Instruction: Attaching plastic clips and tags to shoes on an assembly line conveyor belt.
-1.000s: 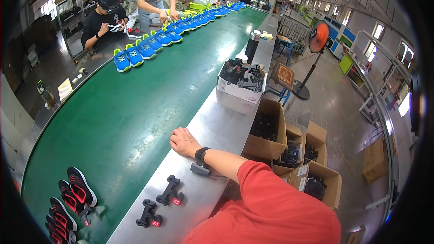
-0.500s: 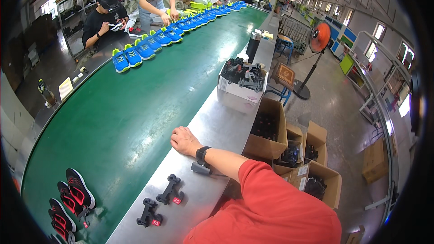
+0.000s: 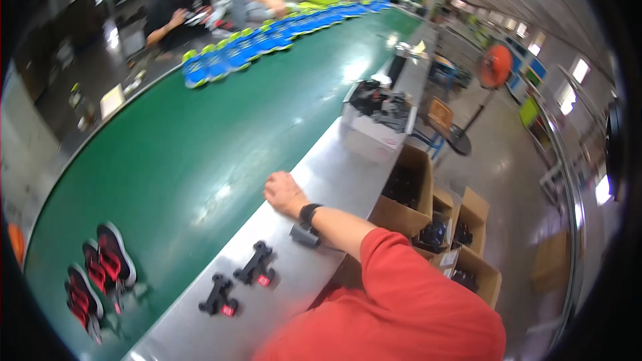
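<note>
My right hand rests on the inner edge of the metal bench, next to the green belt. Its fingers are curled, their tips hidden, and I see nothing held in it. Under the wrist, beside the black wristband, lies a dark grey block. Closer to me on the bench are two black plastic shoe hangers with red tags. Black-and-red shoes stand on the belt at the left, a hanger with a red tag hanging by one pair. My left hand is out of view.
A white box heaped with black hangers stands farther along the bench. Open cartons of black parts sit on the floor to the right. Blue shoes line the belt's far side, where co-workers are busy. A fan stands at right.
My view has tilted and shifted, so the scene sits a little differently and looks blurred. My right hand stays on the bench edge; shoes and hangers keep their places.
</note>
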The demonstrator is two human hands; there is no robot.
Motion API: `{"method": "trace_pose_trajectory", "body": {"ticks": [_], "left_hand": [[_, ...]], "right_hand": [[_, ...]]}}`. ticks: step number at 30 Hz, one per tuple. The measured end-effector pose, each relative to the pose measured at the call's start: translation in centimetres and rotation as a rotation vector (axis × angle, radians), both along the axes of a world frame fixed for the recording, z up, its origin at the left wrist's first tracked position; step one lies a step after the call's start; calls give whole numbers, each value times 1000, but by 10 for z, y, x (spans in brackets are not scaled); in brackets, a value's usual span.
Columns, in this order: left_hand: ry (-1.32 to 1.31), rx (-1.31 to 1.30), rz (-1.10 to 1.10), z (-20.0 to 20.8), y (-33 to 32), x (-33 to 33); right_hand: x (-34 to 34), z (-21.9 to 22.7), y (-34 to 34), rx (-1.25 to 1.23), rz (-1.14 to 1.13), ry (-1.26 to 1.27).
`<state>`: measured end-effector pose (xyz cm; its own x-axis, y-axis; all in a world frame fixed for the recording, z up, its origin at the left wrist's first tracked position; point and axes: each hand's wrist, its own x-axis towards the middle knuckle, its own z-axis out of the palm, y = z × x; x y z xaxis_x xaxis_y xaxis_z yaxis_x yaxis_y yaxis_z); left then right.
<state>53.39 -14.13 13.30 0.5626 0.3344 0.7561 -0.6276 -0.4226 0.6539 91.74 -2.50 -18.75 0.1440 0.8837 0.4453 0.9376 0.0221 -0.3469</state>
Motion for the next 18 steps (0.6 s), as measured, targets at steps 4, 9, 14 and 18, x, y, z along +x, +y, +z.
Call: {"method": "trace_pose_trajectory", "body": {"ticks": [4,9,14,18], "left_hand": [[383,291,632,-76,0,-24],[1012,253,1220,-182,-7,-76],[1149,12,1515,-239,-62,-138],[1065,126,1611,-270,-80,-145]], "right_hand": [[-3,-2,1,110,83,-11],[-2,1,4,-36,43,-103],[-1,-3,9,-101,43,-137],[5,-9,9,-109,45,-140]]}}
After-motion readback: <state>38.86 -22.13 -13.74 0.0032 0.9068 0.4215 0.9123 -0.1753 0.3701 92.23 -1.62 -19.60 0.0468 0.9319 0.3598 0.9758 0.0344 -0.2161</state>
